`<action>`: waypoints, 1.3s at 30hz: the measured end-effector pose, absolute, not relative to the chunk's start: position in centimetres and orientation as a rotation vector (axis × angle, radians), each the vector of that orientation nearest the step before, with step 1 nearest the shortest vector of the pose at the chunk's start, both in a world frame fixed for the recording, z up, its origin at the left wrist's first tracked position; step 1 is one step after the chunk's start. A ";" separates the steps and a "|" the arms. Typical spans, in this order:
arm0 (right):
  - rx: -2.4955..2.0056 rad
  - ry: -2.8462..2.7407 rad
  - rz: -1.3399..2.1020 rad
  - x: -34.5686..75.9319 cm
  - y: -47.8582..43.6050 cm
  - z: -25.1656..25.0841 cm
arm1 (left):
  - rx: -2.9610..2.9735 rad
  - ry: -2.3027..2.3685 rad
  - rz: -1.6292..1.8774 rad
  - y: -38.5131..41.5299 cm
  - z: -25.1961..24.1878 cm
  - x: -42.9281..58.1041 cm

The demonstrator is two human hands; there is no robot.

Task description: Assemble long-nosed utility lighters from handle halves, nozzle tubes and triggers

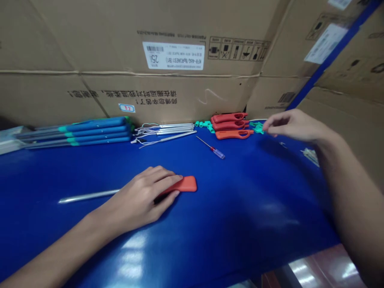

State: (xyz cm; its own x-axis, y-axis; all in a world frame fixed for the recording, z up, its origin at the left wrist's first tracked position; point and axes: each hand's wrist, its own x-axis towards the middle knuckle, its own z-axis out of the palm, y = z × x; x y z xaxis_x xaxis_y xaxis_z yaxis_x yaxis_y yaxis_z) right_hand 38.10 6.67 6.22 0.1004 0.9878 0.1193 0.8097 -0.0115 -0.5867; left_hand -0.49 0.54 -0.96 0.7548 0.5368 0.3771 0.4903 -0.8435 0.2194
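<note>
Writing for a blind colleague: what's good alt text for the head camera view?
The left hand holds an orange handle on a blue workbench, with a metal rod extending from under the hand. The right hand reaches toward green plastic parts. Cardboard boxes stand behind.

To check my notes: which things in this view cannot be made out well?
Head view:
- Orange piece: one end hidden by the left hand.
- Metal rod: right end hidden by the same hand.
- Green pieces: too small to tell their shape.
- Pale item on the blue table: too blurred to name.
- Wrapped packet: cut off by the left edge.
</note>
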 end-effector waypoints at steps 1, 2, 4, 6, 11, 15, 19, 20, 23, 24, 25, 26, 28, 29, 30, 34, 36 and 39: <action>-1.741 -1.844 0.632 36.0 6.3 5.9 | 2.837 0.852 0.642 0.4 -0.9 -0.5; -1.619 -1.910 0.759 33.9 5.9 5.4 | 2.832 0.872 0.616 0.3 -0.8 -0.5; -1.366 -2.066 1.014 29.7 4.7 4.2 | 2.824 0.885 0.558 0.1 -0.6 -0.5; -1.169 -2.173 1.181 26.5 3.4 3.1 | 2.810 0.882 0.488 -0.2 -0.4 -0.5; -1.040 -2.222 1.267 24.0 1.2 1.6 | 2.797 0.867 0.404 -0.4 0.1 -0.4; -1.037 -2.168 1.214 24.4 1.2 1.5 | 2.860 0.838 0.417 -0.3 0.9 -0.2; -0.975 -2.181 1.094 24.1 1.0 1.7 | 3.034 0.885 0.448 -0.2 1.0 0.0; -0.956 -2.194 1.061 24.0 0.8 1.7 | 3.073 0.926 0.471 -0.2 0.8 0.0; -0.944 -2.191 0.968 23.5 0.4 1.4 | 3.158 1.037 0.623 0.1 -0.3 -0.1; -0.949 -2.180 0.941 23.3 0.2 1.2 | 3.170 1.057 0.675 0.1 -0.7 -0.1; -0.949 -2.170 0.920 23.2 0.1 1.0 | 3.179 1.061 0.712 0.2 -1.0 -0.1; -0.941 -2.165 0.899 23.0 0.1 0.8 | 3.182 1.057 0.725 0.2 -1.1 -0.1; -0.901 -2.167 0.856 22.9 0.0 0.4 | 3.167 1.024 0.729 0.1 -1.1 0.1; -0.874 -2.172 0.836 22.8 0.0 0.2 | 3.144 1.011 0.731 0.0 -0.9 0.2; -0.847 -2.174 0.816 22.8 0.0 0.0 | 3.115 0.998 0.730 -0.1 -0.7 0.3; -0.773 -2.198 0.759 22.9 0.1 -0.4 | 3.005 0.976 0.642 -0.5 -0.1 0.5; -0.766 -2.216 0.745 22.9 0.1 -0.5 | 2.954 0.962 0.577 -0.6 -0.2 0.5; -0.768 -2.242 0.721 22.9 0.0 -0.4 | 2.884 0.932 0.540 -0.6 -0.5 0.5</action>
